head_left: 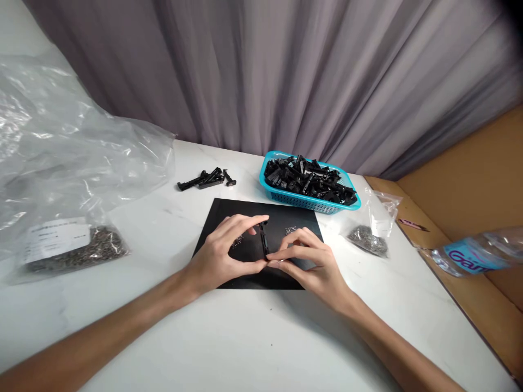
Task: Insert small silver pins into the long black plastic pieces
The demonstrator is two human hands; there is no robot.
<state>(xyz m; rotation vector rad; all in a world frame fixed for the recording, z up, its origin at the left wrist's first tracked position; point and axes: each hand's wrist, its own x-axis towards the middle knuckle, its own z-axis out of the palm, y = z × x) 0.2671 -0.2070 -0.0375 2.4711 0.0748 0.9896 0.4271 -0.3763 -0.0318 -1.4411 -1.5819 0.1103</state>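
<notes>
Black plastic clip: pinched upright between left hand and right hand fingertips, over black mat; blue basket behind.

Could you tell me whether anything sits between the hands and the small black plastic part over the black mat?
Nothing visible does: the left hand and right hand both already pinch the black part above the black mat.

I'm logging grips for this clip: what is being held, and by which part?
A slim black plastic part: left hand pinches its two ends, right hand fingers touch its lower end.
</notes>
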